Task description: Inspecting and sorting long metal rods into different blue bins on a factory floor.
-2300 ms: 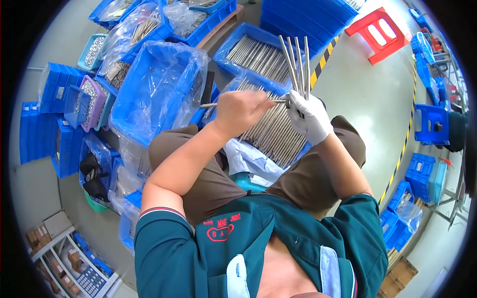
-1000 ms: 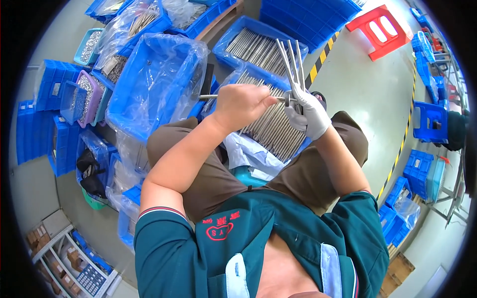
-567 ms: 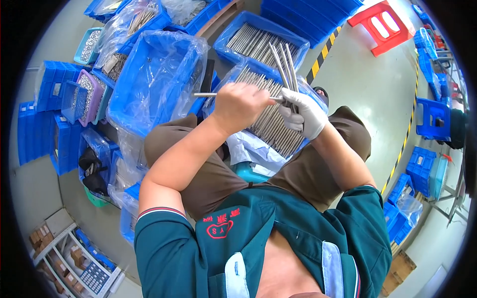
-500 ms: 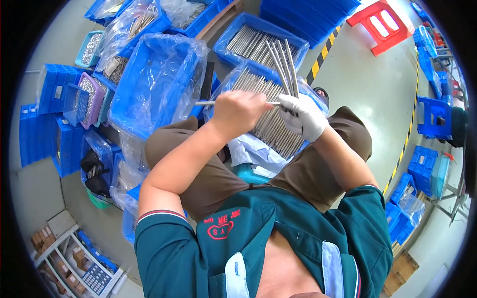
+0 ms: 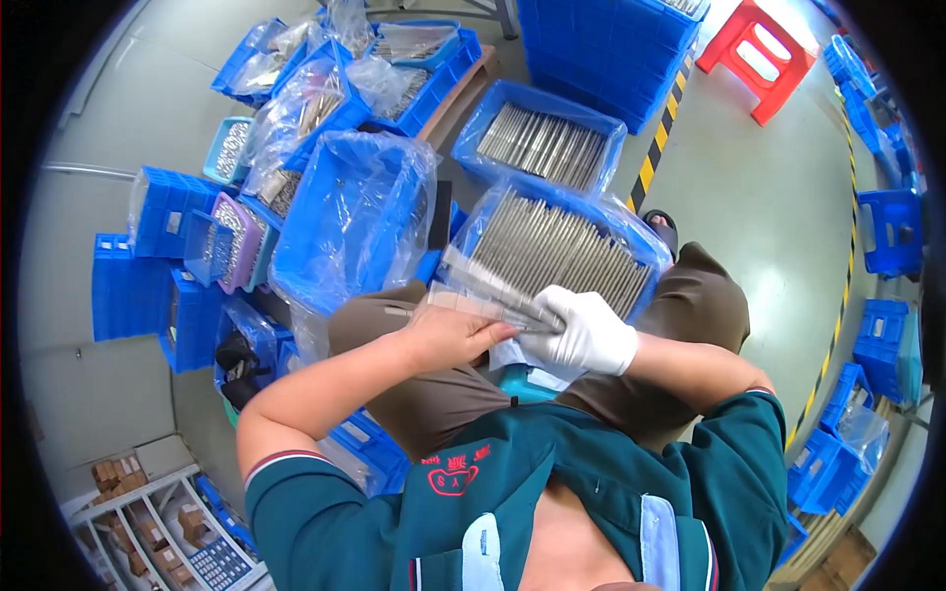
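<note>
Gloved right hand [image 5: 588,335] has fingers clamped on metal rods [image 5: 507,293], held nearer the body than the rod-filled blue crate [image 5: 636,234]. Bare left hand [image 5: 443,333] appears against them; blur obscures whether its fingers close.

Bright, fairly even light leaves soft shadows and glare on the floor [image 5: 754,197] near the red stool [image 5: 729,44], motion blur smears the held rods [image 5: 493,286], and fisheye distortion curves the outer edges.
</note>
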`<state>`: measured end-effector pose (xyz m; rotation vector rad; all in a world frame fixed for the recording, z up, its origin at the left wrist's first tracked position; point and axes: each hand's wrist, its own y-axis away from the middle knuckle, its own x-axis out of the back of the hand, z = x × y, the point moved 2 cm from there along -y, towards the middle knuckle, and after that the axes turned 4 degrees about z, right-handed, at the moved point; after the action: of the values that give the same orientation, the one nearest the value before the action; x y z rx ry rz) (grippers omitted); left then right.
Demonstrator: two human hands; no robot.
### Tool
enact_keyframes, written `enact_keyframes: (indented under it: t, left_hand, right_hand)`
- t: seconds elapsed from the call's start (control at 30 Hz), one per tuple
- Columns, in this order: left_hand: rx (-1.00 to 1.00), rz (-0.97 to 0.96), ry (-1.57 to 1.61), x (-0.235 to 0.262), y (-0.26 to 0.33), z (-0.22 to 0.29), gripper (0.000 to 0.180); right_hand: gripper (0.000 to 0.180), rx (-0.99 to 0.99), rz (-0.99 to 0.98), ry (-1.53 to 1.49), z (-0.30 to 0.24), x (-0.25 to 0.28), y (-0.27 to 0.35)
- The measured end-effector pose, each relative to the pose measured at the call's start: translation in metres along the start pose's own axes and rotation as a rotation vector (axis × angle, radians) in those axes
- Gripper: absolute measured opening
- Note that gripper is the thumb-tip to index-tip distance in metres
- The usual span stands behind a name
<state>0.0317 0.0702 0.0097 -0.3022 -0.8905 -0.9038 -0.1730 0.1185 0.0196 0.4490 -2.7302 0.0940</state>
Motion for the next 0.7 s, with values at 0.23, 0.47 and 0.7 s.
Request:
enact_keyframes:
  t: [0.23, 0.47, 0.7]
  left_hand:
    - [-0.427, 0.516, -0.681, 0.036, -0.039, 0.038, 0.027]
    - [-0.375, 0.507, -0.650, 0.027, -0.044, 0.036, 0.027]
    - [0.144, -0.067, 0.091, 0.021, -0.010, 0.024, 0.020]
  right_hand:
    - [0.044, -0.770, -0.072, -1.252, 0.021, 0.004, -0.013]
    - [0.023, -0.524, 0.069, -0.999, 0.018, 0.014, -0.014]
    - [0.022, 0.333, 0.190, 0.107, 0.004, 0.009, -0.003]
